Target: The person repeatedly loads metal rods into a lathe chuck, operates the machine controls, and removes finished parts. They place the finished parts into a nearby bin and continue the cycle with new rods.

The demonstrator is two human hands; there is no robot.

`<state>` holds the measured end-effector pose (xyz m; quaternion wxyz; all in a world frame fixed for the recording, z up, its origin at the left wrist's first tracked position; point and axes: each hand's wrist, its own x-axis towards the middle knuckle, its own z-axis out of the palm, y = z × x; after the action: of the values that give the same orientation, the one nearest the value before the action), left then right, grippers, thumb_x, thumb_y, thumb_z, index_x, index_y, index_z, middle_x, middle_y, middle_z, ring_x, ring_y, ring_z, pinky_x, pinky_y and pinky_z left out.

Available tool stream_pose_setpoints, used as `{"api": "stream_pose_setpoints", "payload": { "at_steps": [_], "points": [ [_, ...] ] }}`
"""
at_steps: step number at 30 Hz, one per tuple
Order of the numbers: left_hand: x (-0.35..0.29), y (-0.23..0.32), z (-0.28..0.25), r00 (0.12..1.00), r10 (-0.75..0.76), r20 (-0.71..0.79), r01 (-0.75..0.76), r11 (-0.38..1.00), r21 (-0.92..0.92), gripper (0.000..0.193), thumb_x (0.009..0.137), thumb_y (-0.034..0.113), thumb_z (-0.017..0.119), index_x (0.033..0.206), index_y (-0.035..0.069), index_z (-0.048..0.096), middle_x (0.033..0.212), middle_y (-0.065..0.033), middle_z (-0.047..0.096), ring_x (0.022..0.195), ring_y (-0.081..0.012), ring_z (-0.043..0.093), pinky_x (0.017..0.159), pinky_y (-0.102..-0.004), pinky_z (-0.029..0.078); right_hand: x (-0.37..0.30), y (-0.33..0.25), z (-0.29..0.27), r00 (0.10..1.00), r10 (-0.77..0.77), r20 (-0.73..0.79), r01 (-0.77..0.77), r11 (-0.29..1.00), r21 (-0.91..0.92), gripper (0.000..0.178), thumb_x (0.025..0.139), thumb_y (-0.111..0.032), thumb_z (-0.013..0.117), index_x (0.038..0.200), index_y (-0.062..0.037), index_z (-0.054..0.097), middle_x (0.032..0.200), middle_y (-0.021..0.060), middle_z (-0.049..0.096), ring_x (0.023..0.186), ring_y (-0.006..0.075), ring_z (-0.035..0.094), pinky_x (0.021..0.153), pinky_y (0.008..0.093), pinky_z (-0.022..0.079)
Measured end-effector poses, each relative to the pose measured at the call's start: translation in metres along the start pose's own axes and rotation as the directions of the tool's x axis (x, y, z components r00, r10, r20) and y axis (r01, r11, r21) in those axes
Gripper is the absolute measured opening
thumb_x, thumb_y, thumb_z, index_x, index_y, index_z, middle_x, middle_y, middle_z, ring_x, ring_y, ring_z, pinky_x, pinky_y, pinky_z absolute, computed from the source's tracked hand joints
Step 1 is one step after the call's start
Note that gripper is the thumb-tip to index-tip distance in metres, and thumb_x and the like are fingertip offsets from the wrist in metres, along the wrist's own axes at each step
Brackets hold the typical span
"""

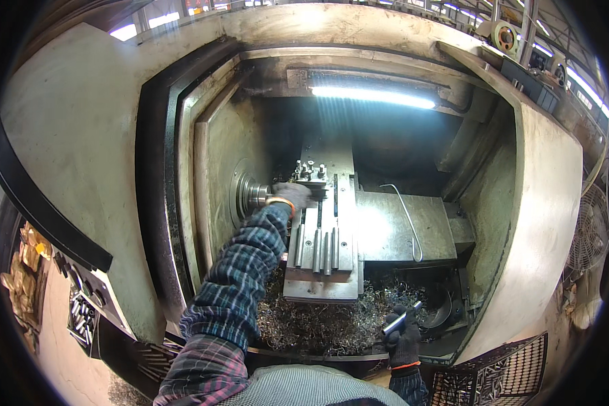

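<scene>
My left hand (pixel 292 193), in a grey glove with an orange cuff, reaches into the lathe and is closed right beside the spindle chuck (pixel 256 195). Its fingers are partly hidden and blurred, so what they hold cannot be made out. Just beyond it stands a tool holder with upright bolts (pixel 310 172) on the cross slide (pixel 346 230). Low on the right, my right hand (pixel 405 346), in a dark glove, is closed on a short shiny metal rod (pixel 395 324), which slants up to the right over the chip tray.
Curly metal chips (pixel 318 328) heap below the slide. A bent metal hook (pixel 410 227) lies on the flat cover (pixel 386 223). A black plastic crate (pixel 501 379) with metal pieces stands at lower right; a bin of short rods (pixel 82 318) is at left. A lamp (pixel 372 97) glows at the back.
</scene>
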<state>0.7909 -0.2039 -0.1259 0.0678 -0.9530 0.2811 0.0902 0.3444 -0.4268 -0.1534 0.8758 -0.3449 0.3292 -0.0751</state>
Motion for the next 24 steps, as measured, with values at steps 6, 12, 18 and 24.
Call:
{"api": "stream_pose_setpoints", "payload": {
  "at_steps": [6,12,18,24],
  "points": [
    [-0.074,0.088,-0.028,0.905,-0.027,-0.424,-0.099,0.957,-0.273,0.030,0.089,0.038,0.073,0.110,0.016,0.071,0.098,-0.0063,0.074,0.100,-0.0302,0.068,0.088,-0.0432,0.055,0.027,-0.005,0.035,0.980,-0.177,0.090,0.197,0.934,-0.297,0.036,0.102,-0.037,0.066,0.121,-0.0065,0.068,0.094,0.0062,0.072,0.050,0.0080,0.055,0.043,0.0221,0.040],
    [-0.229,0.074,-0.027,0.544,-0.524,-0.655,-0.357,0.562,-0.746,0.031,0.088,0.016,0.080,0.118,0.011,0.071,0.093,-0.0045,0.071,0.083,-0.0177,0.063,0.077,-0.0302,0.052,0.100,-0.007,0.099,0.894,-0.246,0.375,0.442,0.628,-0.640,0.038,0.096,-0.028,0.073,0.120,0.0013,0.069,0.092,0.0063,0.074,0.077,0.0125,0.067,0.069,0.0278,0.053],
    [-0.354,0.062,-0.032,0.555,-0.701,-0.449,-0.632,-0.004,-0.775,0.022,0.097,0.008,0.069,0.118,0.001,0.067,0.102,-0.0052,0.066,0.083,-0.0087,0.061,0.073,-0.0246,0.052,0.185,0.013,0.225,0.742,-0.069,0.667,0.608,-0.350,-0.713,0.043,0.093,-0.051,0.065,0.109,-0.0116,0.071,0.087,0.0157,0.073,0.089,0.0311,0.073,0.079,0.0454,0.054],
    [-0.454,0.055,-0.044,0.317,-0.888,-0.333,-0.548,0.115,-0.828,0.039,0.099,0.029,0.068,0.127,0.003,0.058,0.100,-0.0063,0.064,0.074,-0.0150,0.063,0.062,-0.0293,0.056,0.232,0.075,0.342,0.765,-0.021,0.644,0.463,-0.676,-0.572,0.044,0.089,-0.052,0.067,0.100,-0.0103,0.078,0.093,0.0162,0.076,0.091,0.0360,0.075,0.073,0.0540,0.055]
  ]
}}
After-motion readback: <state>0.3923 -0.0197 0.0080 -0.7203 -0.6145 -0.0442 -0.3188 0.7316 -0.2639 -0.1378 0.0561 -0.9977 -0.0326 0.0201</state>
